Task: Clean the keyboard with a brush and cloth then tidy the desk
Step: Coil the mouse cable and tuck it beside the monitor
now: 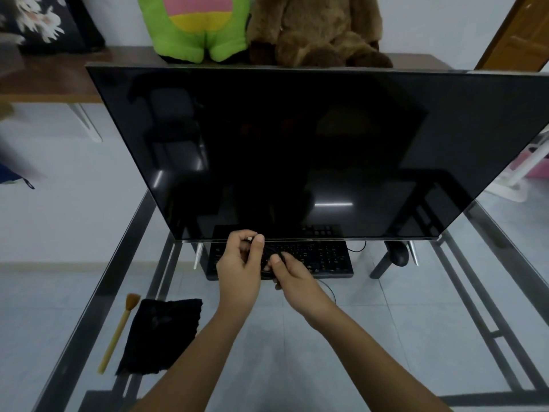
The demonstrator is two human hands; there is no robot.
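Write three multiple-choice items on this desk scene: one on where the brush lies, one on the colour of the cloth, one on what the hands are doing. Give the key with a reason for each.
1. Where does the brush lie?
A. On the keyboard
B. On the glass desk, just left of the cloth
C. In the right hand

2. What colour is the cloth?
A. White
B. Yellow
C. Black

3. What are the hands doing?
A. Both are closed on a black cable over the keyboard
B. Both rest flat on the desk
C. One is wiping the monitor

Key:
1 B: the brush lies on the glass desk beside the cloth's left edge, untouched.
2 C: the cloth is a dark black piece near the desk's front left.
3 A: the left hand and right hand pinch the cable above the keyboard, in front of the dark monitor.
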